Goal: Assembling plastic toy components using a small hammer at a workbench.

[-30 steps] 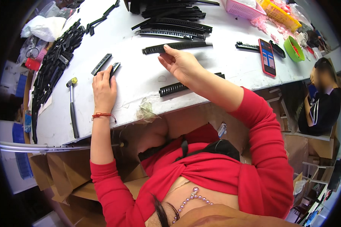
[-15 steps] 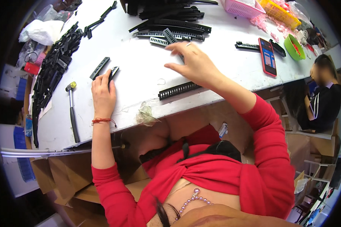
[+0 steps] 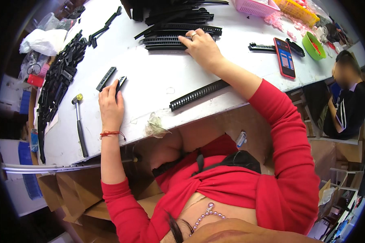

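A stack of long black slotted strips lies at the far middle of the white worktop, and the right hand rests on its right end, fingers spread flat over the top strips, not closed around any of them. The left hand sits nearer, on the left, palm down, its fingertips pressing a short black strip; a second short strip lies just beside that one, on its left.

One more long slotted strip lies slantwise near the front edge of the worktop, partly under the right forearm. A hammer with a yellowish head lies to the left of the left hand, and beyond it a big heap of black parts runs along the left edge. To the far right lie a red phone, a green bowl and two baskets, pink and yellow.

To lift one strip cleanly, I would judge it best to hook the fingertips under the end of the topmost piece only and draw it off along its length, while the left hand holds the short piece flat and steady.
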`<state>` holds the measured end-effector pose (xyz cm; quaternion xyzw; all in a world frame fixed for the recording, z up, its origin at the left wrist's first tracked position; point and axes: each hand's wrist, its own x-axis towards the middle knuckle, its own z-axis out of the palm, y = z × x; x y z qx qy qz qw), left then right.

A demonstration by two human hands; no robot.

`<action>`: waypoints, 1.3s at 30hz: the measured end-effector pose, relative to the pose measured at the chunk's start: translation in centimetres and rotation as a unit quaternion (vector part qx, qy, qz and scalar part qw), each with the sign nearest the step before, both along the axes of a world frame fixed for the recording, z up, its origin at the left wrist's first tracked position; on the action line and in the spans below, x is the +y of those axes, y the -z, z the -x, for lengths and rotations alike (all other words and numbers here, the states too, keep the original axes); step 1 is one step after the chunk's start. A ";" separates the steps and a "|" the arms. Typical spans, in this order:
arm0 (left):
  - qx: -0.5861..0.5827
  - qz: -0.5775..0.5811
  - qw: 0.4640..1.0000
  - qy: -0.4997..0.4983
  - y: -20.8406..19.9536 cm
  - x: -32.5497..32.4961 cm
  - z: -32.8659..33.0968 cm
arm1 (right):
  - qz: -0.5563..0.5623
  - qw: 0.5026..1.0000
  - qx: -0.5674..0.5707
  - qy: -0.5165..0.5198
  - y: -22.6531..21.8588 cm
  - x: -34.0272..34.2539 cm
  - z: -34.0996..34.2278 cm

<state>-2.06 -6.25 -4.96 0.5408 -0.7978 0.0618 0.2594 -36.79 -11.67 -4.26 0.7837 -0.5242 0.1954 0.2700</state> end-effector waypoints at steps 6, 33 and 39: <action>0.007 -0.002 1.000 0.008 -0.3 0.0 0.4 | 0.026 0.984 -0.177 0.003 -3.1 -3.3 6.6; 0.021 -0.021 1.000 0.001 -0.7 0.1 0.2 | -0.162 0.916 -0.365 -0.034 -0.7 -4.0 10.7; 0.019 -0.025 1.000 -0.003 -0.5 -0.1 0.3 | -0.111 0.938 -0.327 -0.015 0.7 -5.0 9.1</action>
